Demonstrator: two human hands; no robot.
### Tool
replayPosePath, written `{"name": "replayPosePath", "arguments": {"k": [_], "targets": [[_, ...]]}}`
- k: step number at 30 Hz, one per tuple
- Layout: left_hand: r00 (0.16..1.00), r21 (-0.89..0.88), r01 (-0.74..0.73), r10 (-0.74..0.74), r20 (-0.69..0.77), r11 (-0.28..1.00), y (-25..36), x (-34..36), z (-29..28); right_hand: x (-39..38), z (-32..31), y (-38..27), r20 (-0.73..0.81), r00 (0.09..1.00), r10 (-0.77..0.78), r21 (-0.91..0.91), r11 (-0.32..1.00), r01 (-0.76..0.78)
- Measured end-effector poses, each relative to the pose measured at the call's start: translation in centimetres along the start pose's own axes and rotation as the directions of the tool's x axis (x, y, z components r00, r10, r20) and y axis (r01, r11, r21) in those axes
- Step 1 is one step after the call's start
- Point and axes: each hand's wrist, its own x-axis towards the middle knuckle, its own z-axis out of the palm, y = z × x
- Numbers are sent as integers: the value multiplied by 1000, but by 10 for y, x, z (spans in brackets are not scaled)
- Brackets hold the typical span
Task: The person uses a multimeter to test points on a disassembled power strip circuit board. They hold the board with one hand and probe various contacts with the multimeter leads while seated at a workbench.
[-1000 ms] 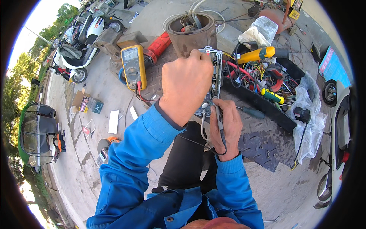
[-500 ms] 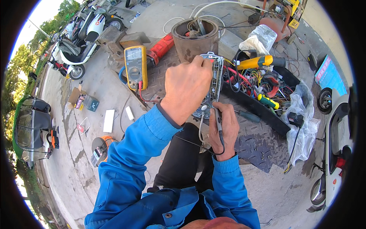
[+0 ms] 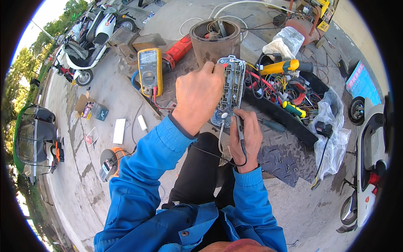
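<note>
A grey circuit board in a metal housing point(image 3: 233, 82) lies before me, with rows of dark components along it. Over its left edge, my left hand point(image 3: 199, 93) is closed; a red tip shows at its fingertips, and a red lead runs under the wrist, so it pinches a red test probe that is mostly hidden. My right hand point(image 3: 248, 136) grips a dark test probe point(image 3: 240, 128), its upper end at the board's lower edge. A black lead trails from that probe. Left of the board stands a yellow multimeter point(image 3: 149, 72) with leads plugged in.
Behind the board stands a rusty metal pot point(image 3: 215, 44). A black tray point(image 3: 280, 115) of wires and tools lies to the right, beside a clear plastic bag point(image 3: 329, 155). A small box point(image 3: 84, 107) and an orange tape reel point(image 3: 112, 164) sit on the ground at left.
My left hand has shifted left and slightly toward me, uncovering more of the board's components. My right hand stays almost in place with its probe.
</note>
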Motion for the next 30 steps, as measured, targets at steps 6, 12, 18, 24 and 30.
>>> {"name": "replayPosePath", "arguments": {"k": [6, 12, 18, 24, 30], "targets": [[998, -66, 32, -35, -46, 997, -8, -3, 2, -1, 0, -2, 17, 999, 30, 23, 999, -30], [995, -81, -10, 2, -104, 997, -10, -5, 4, 1, 3, -3, -10, 1000, -20, -7, 1000, 20], [978, -238, 70, -114, -177, 969, -6, -7, 12, -1, 2, -3, 13, 1000, 16, -1, 1000, -16], [998, -298, -1, -16, -55, 955, -3, -5, 28, 0, 1, -3, 12, 1000, 8, -11, 1000, -7], [998, -301, -20, 2, -58, 953, -1, -1, 35, 0, 0, -4, 22, 1000, 10, -26, 1000, -9]]}}
